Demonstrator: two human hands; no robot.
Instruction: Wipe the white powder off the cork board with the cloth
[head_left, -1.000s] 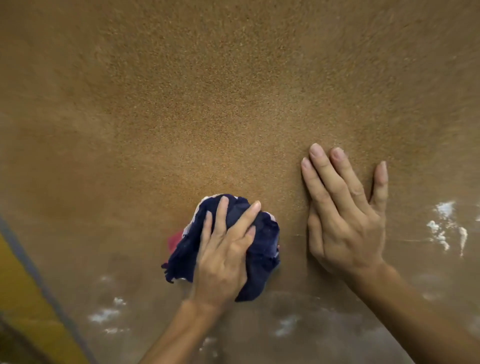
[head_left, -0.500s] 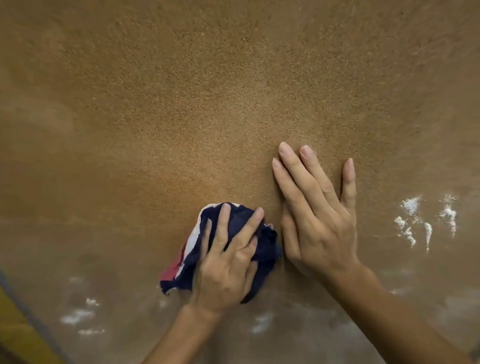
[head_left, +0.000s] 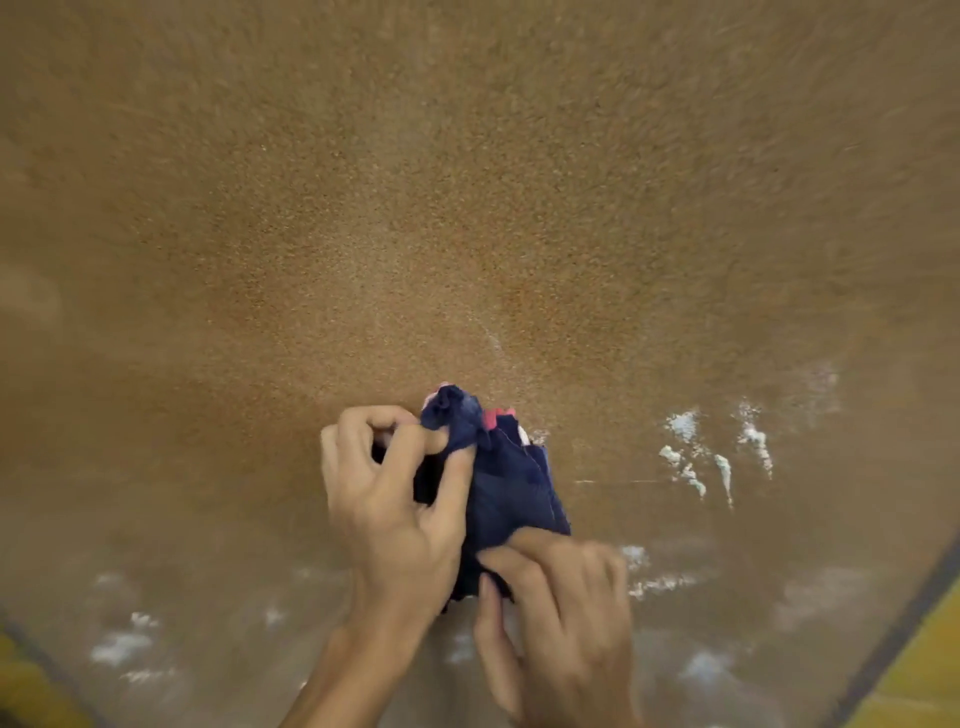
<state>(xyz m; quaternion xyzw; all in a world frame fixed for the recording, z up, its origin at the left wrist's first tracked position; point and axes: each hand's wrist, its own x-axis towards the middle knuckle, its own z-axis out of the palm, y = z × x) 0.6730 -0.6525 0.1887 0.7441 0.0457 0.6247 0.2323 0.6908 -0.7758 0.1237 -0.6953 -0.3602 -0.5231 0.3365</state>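
Both hands now grip the crumpled dark blue cloth with red and white patches, near centre on the speckled brown cork board. Left hand pinches its far edge; right hand, flat on the board a half-second ago, clamps the near end, blurred. Clumps of white powder remain right of the cloth; near patches are smeared, indistinct.

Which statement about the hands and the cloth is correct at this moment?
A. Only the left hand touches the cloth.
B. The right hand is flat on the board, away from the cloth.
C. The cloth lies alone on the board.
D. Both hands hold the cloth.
D: the left hand pinches the upper part of the dark blue cloth and the right hand grips its lower edge, above the cork board.
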